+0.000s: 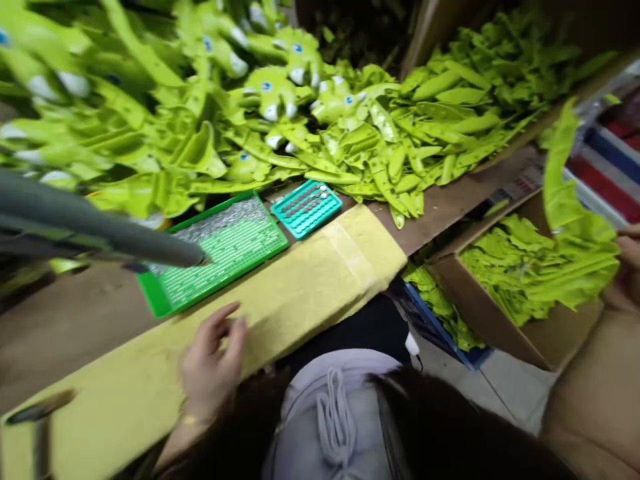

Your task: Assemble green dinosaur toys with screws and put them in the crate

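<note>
My left hand point(213, 363) hovers over the yellow padded board point(300, 277), fingers loosely curled and apart from the thumb, with nothing visible in it. At the right edge my right hand point(627, 263) is partly cut off by the frame. It grips a bright green plastic toy shell point(575, 233), which has a long tail-like part pointing up. The shell is above a cardboard box point(500, 320) of similar green pieces. Nearest to the left hand, past the board, lies a green ridged tray point(225, 257) with many small metal screws.
A teal tray point(307, 210) holds small dark and shiny parts. Green shells and dinosaur-like halves point(280, 93) are heaped along the back. A grey rod-shaped tool point(100, 227) juts in from the left. A blue crate point(450, 327) stands below the bench beside the box.
</note>
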Tool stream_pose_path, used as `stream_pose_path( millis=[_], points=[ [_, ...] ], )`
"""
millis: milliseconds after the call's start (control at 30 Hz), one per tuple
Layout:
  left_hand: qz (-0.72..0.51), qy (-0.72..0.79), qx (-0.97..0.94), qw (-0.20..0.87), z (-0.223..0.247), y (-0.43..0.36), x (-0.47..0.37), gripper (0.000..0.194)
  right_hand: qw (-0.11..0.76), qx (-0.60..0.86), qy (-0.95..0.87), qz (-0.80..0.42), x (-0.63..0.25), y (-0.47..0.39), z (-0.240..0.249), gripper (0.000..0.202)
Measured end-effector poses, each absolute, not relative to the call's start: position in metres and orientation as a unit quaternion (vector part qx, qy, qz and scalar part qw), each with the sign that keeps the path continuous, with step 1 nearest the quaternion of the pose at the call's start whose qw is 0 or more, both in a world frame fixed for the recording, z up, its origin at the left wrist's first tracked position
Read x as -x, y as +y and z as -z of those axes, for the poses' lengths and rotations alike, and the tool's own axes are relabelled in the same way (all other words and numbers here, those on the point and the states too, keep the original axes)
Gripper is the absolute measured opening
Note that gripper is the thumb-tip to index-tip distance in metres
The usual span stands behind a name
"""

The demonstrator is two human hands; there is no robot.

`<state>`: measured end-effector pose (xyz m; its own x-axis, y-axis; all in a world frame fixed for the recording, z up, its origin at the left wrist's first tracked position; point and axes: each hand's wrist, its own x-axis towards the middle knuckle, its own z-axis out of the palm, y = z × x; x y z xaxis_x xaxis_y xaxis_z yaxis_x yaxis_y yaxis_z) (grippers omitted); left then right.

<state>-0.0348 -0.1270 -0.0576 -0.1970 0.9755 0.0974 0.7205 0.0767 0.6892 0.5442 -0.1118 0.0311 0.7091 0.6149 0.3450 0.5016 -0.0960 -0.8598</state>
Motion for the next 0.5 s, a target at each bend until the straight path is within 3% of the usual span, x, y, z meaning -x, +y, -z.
stream_pose_path(
  millis=[67, 100, 167, 267, 367, 500],
  points=[
    [-0.357, 0.653, -0.565, 0.356, 0.060, -0.121, -0.002, 0.026, 0.607, 0.689, -0.369, -0.146, -0.472, -0.080, -0.015, 0.039],
    [-0.361, 0.597, -0.560, 0.448, 0.060, -0.116, -0.020, 0.035, 0.604, 0.650, -0.391, -0.244, -0.428, -0.066, -0.003, 0.036],
    [-0.391, 0.482, -0.508, 0.596, 0.060, -0.104, -0.047, 0.061, 0.582, 0.608, -0.434, -0.322, -0.341, -0.045, 0.024, 0.036],
    [-0.507, 0.485, -0.335, 0.629, 0.062, -0.093, -0.051, 0.054, 0.439, 0.535, -0.545, -0.473, -0.251, -0.011, 0.055, 0.030],
    [-0.536, 0.512, -0.234, 0.629, 0.062, -0.092, -0.023, 0.046, 0.374, 0.528, -0.678, -0.350, -0.220, 0.033, 0.067, 0.021],
    [-0.528, 0.550, -0.209, 0.612, 0.062, -0.097, 0.007, 0.044, 0.246, 0.566, -0.774, -0.144, -0.213, 0.072, 0.076, 0.024]
  ],
)
